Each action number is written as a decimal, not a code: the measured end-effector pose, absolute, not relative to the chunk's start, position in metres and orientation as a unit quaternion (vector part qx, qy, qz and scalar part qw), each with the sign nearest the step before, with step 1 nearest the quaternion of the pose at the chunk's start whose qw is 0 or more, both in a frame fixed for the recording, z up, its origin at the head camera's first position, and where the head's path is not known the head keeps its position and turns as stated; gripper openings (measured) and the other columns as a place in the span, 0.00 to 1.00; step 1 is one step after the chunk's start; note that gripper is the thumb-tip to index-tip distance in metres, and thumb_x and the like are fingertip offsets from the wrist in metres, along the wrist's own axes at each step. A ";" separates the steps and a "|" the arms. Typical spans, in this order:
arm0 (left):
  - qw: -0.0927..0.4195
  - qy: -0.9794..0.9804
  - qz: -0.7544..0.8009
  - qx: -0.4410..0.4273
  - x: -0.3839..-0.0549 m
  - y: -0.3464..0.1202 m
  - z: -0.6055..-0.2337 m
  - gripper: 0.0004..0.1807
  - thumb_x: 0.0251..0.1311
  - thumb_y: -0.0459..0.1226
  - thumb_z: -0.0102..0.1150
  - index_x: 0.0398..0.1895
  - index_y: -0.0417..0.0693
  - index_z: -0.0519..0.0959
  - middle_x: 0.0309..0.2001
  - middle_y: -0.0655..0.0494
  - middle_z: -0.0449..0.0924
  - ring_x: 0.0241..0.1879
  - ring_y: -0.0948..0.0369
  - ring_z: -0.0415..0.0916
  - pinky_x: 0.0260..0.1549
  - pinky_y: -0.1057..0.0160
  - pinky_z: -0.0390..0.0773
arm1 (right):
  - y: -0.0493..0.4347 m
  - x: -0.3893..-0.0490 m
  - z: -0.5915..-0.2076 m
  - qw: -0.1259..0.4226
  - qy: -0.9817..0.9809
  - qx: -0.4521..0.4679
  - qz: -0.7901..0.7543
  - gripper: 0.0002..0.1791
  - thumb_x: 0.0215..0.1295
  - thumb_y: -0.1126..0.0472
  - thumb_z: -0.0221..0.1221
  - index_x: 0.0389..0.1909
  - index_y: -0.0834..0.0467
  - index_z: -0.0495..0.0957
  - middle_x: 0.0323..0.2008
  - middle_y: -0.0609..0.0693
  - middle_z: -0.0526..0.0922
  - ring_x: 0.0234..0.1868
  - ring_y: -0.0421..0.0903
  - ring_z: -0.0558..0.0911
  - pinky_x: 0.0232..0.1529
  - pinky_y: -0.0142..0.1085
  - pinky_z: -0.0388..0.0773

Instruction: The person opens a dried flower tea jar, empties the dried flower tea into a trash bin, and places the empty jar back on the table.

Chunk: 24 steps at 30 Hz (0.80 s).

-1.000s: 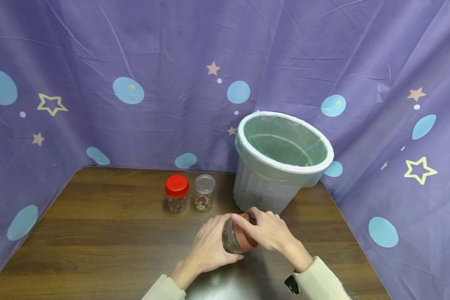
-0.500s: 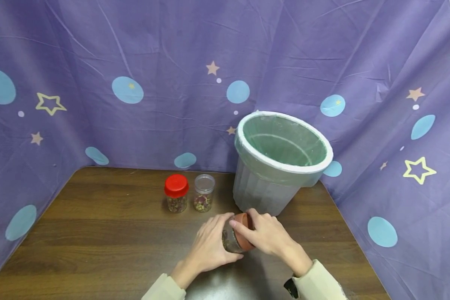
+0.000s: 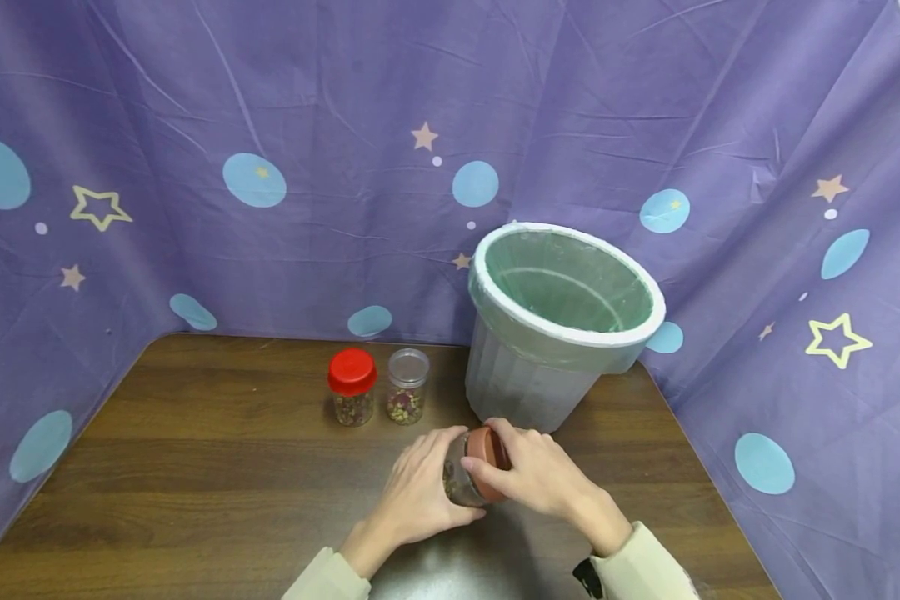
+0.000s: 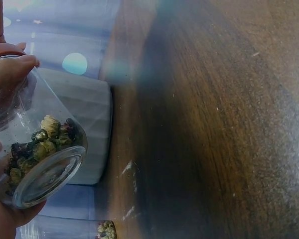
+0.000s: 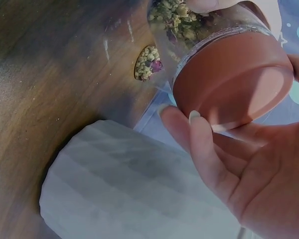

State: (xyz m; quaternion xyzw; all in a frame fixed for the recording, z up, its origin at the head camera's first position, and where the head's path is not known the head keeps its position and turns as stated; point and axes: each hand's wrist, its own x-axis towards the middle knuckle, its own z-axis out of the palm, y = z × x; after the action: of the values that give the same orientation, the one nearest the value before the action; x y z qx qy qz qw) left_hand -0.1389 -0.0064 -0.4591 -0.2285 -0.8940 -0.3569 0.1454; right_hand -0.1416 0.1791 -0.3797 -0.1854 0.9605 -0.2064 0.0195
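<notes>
A clear jar [image 3: 459, 481] with a terracotta-coloured lid [image 3: 484, 447] is tilted sideways above the table, lid end to the right. My left hand [image 3: 418, 492] grips its body, fingers over the far side and thumb underneath. With the fingers and thumb of my right hand [image 3: 547, 477] I hold the rim of the lid. In the left wrist view, dried flower buds [image 4: 45, 142] lie in the lower part of the jar, near its thick glass base. The right wrist view shows the lid [image 5: 229, 82] seated on the jar, my fingertips along its edge.
A red-lidded jar [image 3: 353, 383] and a clear-lidded jar [image 3: 407, 387], both holding dried flowers, stand at the back of the wooden table [image 3: 217, 467]. Behind my right hand is a grey bin [image 3: 525, 383] with a green liner. A purple patterned curtain [image 3: 330, 192] surrounds the table.
My right hand has shifted on the lid, its thumb sliding lower along the rim and the wrist turning slightly. The left hand and jar body have stayed nearly still.
</notes>
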 end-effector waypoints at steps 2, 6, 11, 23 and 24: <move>0.147 -0.894 -0.357 -0.228 -0.139 -0.006 -0.459 0.53 0.26 0.56 0.81 0.63 0.55 0.69 0.54 0.59 0.79 0.53 0.60 0.76 0.47 0.51 0.79 | 0.180 -0.141 -0.380 0.010 0.961 -0.195 -0.195 0.35 0.61 0.33 0.57 0.58 0.55 0.74 0.34 0.45 0.83 0.26 0.37 0.77 0.24 0.31 0.71; 0.147 -0.895 -0.355 -0.227 -0.139 -0.006 -0.459 0.54 0.25 0.56 0.81 0.63 0.54 0.69 0.54 0.59 0.79 0.52 0.60 0.76 0.47 0.51 0.79 | 0.181 -0.140 -0.379 -0.010 0.961 -0.212 -0.180 0.34 0.58 0.35 0.60 0.58 0.52 0.74 0.40 0.45 0.83 0.29 0.37 0.78 0.26 0.31 0.72; 0.143 -0.895 -0.358 -0.224 -0.140 -0.006 -0.459 0.54 0.25 0.56 0.81 0.64 0.55 0.69 0.55 0.59 0.78 0.53 0.60 0.76 0.48 0.51 0.78 | 0.183 -0.140 -0.376 -0.008 0.953 -0.236 -0.188 0.34 0.57 0.37 0.63 0.60 0.50 0.72 0.42 0.44 0.81 0.31 0.37 0.77 0.27 0.31 0.72; 0.145 -0.896 -0.358 -0.221 -0.141 -0.008 -0.458 0.54 0.25 0.57 0.80 0.63 0.55 0.69 0.53 0.59 0.79 0.52 0.61 0.77 0.48 0.52 0.79 | 0.190 -0.137 -0.377 -0.016 0.929 -0.301 -0.218 0.36 0.54 0.45 0.69 0.65 0.46 0.69 0.57 0.43 0.77 0.48 0.40 0.79 0.44 0.39 0.79; 0.142 -0.895 -0.361 -0.220 -0.141 -0.008 -0.457 0.54 0.26 0.57 0.80 0.63 0.55 0.69 0.53 0.59 0.79 0.52 0.61 0.77 0.47 0.52 0.79 | 0.190 -0.137 -0.377 -0.020 0.926 -0.306 -0.219 0.37 0.53 0.46 0.69 0.64 0.46 0.69 0.58 0.43 0.76 0.50 0.40 0.79 0.46 0.40 0.79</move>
State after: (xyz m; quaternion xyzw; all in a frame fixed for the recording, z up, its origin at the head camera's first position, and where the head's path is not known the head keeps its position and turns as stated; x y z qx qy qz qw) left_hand -0.1408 -0.0082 -0.4574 -0.2196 -0.8952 -0.3607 0.1424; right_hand -0.1367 0.1904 -0.3770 -0.3056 0.9265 -0.2188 -0.0196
